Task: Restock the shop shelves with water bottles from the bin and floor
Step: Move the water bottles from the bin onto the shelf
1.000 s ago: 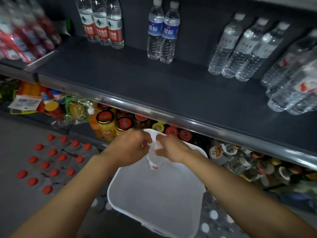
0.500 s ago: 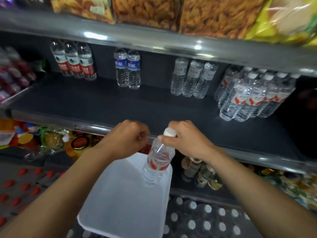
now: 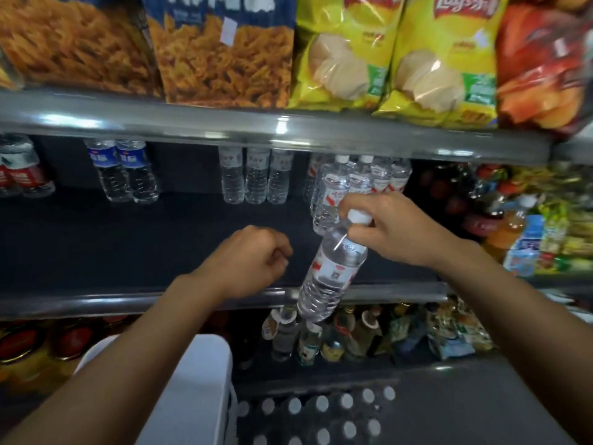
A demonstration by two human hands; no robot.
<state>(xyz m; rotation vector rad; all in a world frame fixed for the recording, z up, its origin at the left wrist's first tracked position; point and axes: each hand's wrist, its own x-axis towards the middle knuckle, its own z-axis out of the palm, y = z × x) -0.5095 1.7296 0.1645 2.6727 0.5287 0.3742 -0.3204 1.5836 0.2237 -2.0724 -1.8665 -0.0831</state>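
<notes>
right hand (image 3: 396, 229) pinches neck of water bottle (image 3: 332, 271), red-white label, tilted at frame centre over shelf edge (image 3: 96, 300) | left hand (image 3: 253, 258) clenched, holding nothing | white bin (image 3: 189, 396) lower left | Lay's bags (image 3: 446, 59) upper right

The person's bare right hand (image 3: 388, 229) is broad across the back, with rounded knuckles just behind the grip and smooth, unmarked skin down to the wrist. Back from the grip, the bare right forearm (image 3: 500, 300) widens steadily from a narrow wrist and is uncovered all the way to the picture's edge. The bare left hand (image 3: 253, 255), beside the grip, shows the same rounded knuckles and a creased fold at the thumb. Its bare left forearm (image 3: 144, 348) is long, smooth and uncovered to the edge.
</notes>
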